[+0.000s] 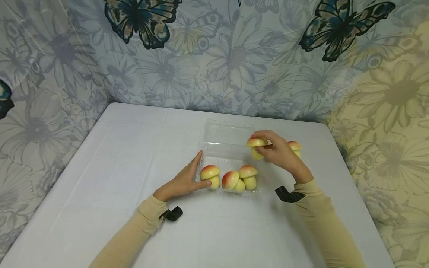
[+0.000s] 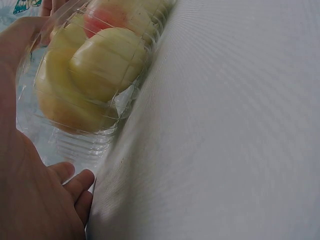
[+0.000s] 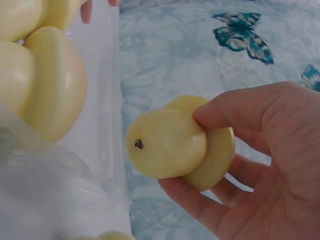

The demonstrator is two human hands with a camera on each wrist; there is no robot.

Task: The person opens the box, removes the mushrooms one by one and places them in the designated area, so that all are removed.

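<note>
My right hand (image 1: 276, 150) pinches a mushroom-shaped yellow apple (image 3: 167, 142) with a red-blushed cap, thumb on one side and fingers on the other. In the head view the apple overlaps the right side of a clear plastic container (image 1: 222, 152). In the right wrist view its rounded end shows a dark spot. My left hand (image 1: 184, 180) lies along the container's left side, fingers extended and thumb reaching over the near-left corner. Near that thumb sits one mushroom-shaped apple (image 1: 210, 172). Another, tilted apple (image 1: 230, 180) and an upright one (image 1: 248, 172) stand beside it along the container's near side.
One more mushroom-shaped apple (image 1: 295, 146) stands on the white table (image 1: 134, 149), partly behind my right hand. The container's clear lid (image 1: 229, 132) is swung back on the far side. A wall covering with flowers and butterflies (image 1: 234, 63) borders the table.
</note>
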